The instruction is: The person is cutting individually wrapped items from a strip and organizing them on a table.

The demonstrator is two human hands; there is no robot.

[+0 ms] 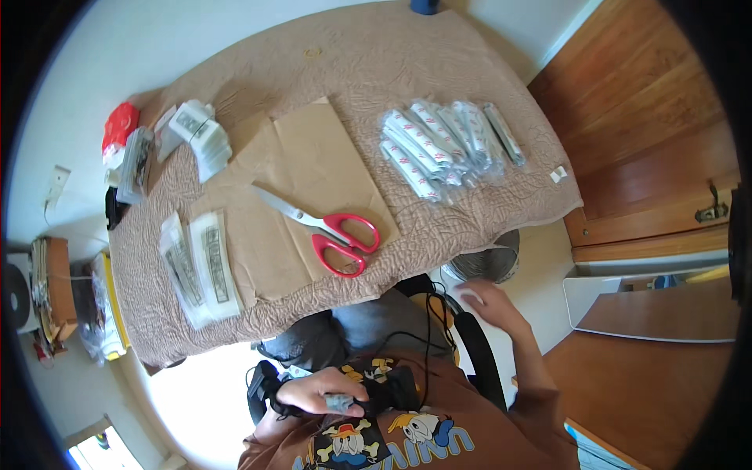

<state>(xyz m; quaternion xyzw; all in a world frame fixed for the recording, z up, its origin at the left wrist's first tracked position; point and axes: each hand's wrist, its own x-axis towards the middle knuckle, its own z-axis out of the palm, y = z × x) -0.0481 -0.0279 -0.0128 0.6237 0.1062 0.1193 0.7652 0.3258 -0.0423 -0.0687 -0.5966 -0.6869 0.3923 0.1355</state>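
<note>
My left hand [323,389] is close to my body, its fingers closed round a small crumpled grey piece [339,403] whose kind I cannot make out. A black strap circles that wrist. Off the table's near right edge, my right hand [495,304] reaches down beside a round grey bin [487,262]; its fingers look apart and I see nothing held. Red-handled scissors [341,233] lie partly open on a flat sheet of brown cardboard [313,141]. Two clear sleeves with printed strips [211,262] rest at the cardboard's left edge.
Several plastic-wrapped white packets [439,145] with red marks lie on the right of the quilted brown tablecloth [376,47]. A fanned stack of printed sleeves [200,137] and a red bag [120,125] are at the far left. A wooden door [650,117] stands right. Black cables [431,313] hang by my lap.
</note>
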